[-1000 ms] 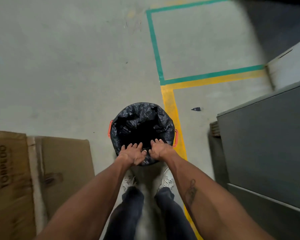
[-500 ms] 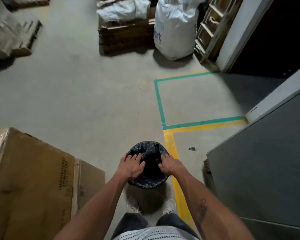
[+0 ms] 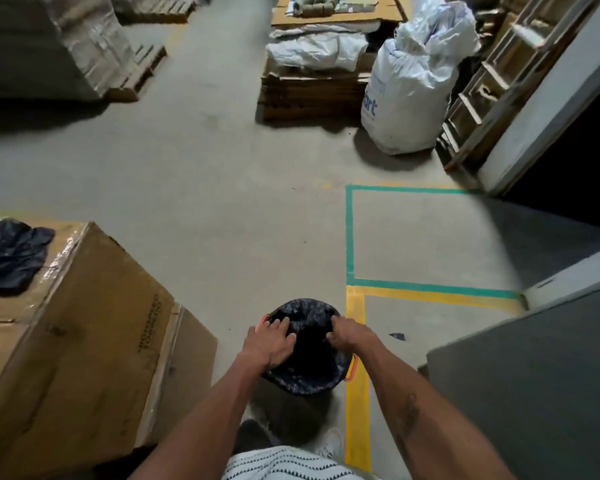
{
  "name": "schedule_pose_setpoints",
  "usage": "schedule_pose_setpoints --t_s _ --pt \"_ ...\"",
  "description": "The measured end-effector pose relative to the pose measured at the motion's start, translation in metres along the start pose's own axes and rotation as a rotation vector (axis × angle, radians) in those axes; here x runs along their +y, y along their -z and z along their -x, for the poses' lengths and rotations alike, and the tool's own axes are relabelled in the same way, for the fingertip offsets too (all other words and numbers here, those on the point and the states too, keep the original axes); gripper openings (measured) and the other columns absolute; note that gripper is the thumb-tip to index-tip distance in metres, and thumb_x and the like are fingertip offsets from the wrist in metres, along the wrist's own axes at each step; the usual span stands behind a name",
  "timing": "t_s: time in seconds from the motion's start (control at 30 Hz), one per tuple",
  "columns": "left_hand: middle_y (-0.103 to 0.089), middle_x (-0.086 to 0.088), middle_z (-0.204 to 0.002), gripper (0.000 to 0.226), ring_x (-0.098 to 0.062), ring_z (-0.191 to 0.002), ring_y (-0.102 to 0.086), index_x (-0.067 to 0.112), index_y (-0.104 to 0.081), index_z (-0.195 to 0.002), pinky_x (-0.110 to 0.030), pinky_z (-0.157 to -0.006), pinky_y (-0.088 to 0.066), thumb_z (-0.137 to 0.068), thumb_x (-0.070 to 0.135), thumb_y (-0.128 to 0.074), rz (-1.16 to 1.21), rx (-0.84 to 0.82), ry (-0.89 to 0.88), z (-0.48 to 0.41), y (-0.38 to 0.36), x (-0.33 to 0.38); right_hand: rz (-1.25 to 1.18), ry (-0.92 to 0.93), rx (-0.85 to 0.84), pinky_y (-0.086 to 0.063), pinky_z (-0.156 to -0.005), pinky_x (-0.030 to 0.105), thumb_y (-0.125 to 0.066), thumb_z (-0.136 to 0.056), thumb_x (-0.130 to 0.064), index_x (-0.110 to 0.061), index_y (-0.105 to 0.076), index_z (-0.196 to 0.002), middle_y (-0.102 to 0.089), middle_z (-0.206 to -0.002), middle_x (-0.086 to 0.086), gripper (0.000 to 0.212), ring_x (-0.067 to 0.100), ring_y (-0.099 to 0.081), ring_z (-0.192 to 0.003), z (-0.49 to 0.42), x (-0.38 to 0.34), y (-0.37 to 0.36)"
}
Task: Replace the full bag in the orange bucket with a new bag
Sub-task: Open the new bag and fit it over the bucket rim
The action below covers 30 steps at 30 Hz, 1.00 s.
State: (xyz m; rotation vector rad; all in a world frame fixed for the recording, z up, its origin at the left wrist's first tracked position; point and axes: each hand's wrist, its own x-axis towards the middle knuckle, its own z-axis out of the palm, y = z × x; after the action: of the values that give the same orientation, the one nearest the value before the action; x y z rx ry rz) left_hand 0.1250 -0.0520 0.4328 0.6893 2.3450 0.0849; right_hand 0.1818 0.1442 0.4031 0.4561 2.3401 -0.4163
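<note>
Lower centre, an uneven yank could tear the crinkled black plastic bag point(image 3: 302, 379) that the left hand point(image 3: 270, 342) presses flat-fingered and the right hand point(image 3: 351, 336) pinches at its rim.

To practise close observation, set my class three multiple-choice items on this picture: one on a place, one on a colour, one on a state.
1. Where does the loose dark bag lie? A on the cardboard box B on a shelf C on a chair
2. What colour is the floor line right of the orange bucket? A red B yellow C white
3. How is the black bag in the bucket? A tied shut B lifted out C open, folded over the rim
Answers: 1 A, it lies on the box's top; 2 B, a yellow strip runs past the bucket; 3 C, its mouth gapes dark.
</note>
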Motion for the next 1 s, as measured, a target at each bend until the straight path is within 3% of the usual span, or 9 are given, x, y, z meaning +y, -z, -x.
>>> schedule_pose_setpoints --t_s 0.13,0.27,0.4,0.5,0.63,0.87,1.0 --pt "-0.034 -0.006 -0.157 0.060 -0.026 -0.142 -0.033 0.017 -0.022 -0.153 -0.051 -0.113 -0.023 -0.100 0.044 -0.022 0.041 -0.058 0.018 -0.013 -0.007 -0.019 -0.009 0.007 -0.077 -0.035 -0.113 0.044 -0.040 -0.099 -0.035 -0.006 -0.032 -0.147 -0.033 -0.156 0.018 0.057 0.032 -0.032 -0.143 -0.023 -0.017 -0.004" --pt "-0.032 -0.006 -0.158 0.062 -0.029 -0.144 -0.030 0.018 -0.019 -0.155 -0.053 -0.115 -0.020 -0.099 0.045 -0.022 0.072 -0.115 0.019 -0.048 -0.020 -0.037 -0.006 -0.016 -0.149 -0.042 -0.105 0.046 -0.041 -0.097 -0.035 -0.008 -0.042 -0.137 -0.045 -0.146 0.019 0.049 0.035 -0.044 -0.133 -0.060 -0.024 -0.012" --pt "-0.033 -0.008 -0.157 0.062 -0.030 -0.142 -0.032 0.017 -0.020 -0.154 -0.055 -0.115 -0.024 -0.099 0.045 -0.023 0.108 -0.186 0.039 -0.085 -0.042 -0.041 -0.016 -0.004 -0.219 -0.042 -0.102 0.043 -0.041 -0.099 -0.032 -0.006 -0.041 -0.135 -0.045 -0.144 0.020 0.044 0.036 -0.045 -0.132 -0.100 -0.028 -0.017" --pt "-0.028 -0.007 -0.159 0.062 -0.030 -0.145 -0.026 0.018 -0.016 -0.155 -0.053 -0.118 -0.017 -0.100 0.044 -0.024 0.133 -0.256 0.067 -0.136 -0.073 -0.042 -0.015 0.012 -0.279 -0.042 -0.100 0.042 -0.041 -0.098 -0.032 -0.005 -0.042 -0.133 -0.048 -0.140 0.019 0.044 0.036 -0.048 -0.128 -0.157 -0.018 -0.039" --pt "-0.022 -0.006 -0.162 0.063 -0.030 -0.149 -0.018 0.018 -0.010 -0.157 -0.054 -0.120 -0.012 -0.100 0.042 -0.024 0.177 -0.331 0.116 -0.224 -0.140 -0.045 0.040 0.061 -0.365 -0.044 -0.100 0.042 -0.042 -0.098 -0.031 -0.005 -0.043 -0.135 -0.052 -0.138 0.019 0.046 0.036 -0.051 -0.126 -0.259 0.003 -0.094" --pt "-0.026 -0.006 -0.161 0.066 -0.027 -0.148 -0.021 0.011 -0.009 -0.156 -0.051 -0.119 -0.017 -0.099 0.039 -0.026 0.242 -0.400 0.217 -0.380 -0.278 -0.044 0.002 0.161 -0.527 -0.039 -0.110 0.034 -0.046 -0.098 -0.031 -0.007 -0.041 -0.145 -0.047 -0.148 0.016 0.053 0.030 -0.046 -0.135 -0.437 0.035 -0.204" --pt "-0.026 -0.005 -0.160 0.061 -0.029 -0.147 -0.022 0.019 -0.011 -0.157 -0.050 -0.118 -0.017 -0.101 0.044 -0.019 0.302 -0.518 0.235 -0.410 -0.340 -0.052 -0.181 0.054 -0.439 -0.039 -0.106 0.030 -0.052 -0.095 -0.023 -0.006 -0.035 -0.148 -0.045 -0.149 0.016 0.058 0.030 -0.047 -0.133 -0.495 0.056 -0.222"
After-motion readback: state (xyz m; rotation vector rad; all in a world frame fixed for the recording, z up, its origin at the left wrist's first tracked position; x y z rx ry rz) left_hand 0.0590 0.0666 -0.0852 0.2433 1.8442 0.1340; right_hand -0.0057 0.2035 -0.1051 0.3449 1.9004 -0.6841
